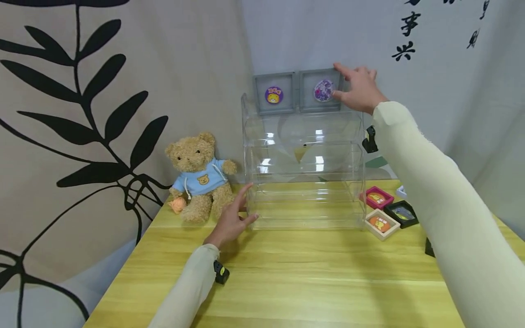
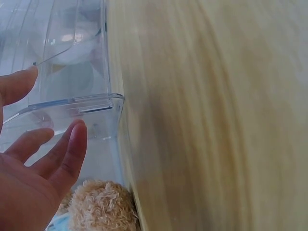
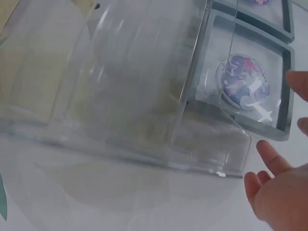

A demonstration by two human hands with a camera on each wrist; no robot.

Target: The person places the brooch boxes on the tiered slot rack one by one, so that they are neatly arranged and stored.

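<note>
A clear acrylic tiered shelf stands on the table. On its top tier two grey square frames lean side by side: the left frame holds a purple badge with a yellow bear, the right frame a round purple badge. My right hand is at the right frame's right edge, index finger by the top corner and thumb lower down, fingers loosely extended; exact contact is unclear. At the shelf's lower left side my left hand spreads its thumb and fingers around the acrylic edge, holding nothing.
A teddy bear in a blue hoodie sits left of the shelf. To the right lie small frames: pink, black and cream, partly near my sleeve. A curtain hangs behind the wooden table.
</note>
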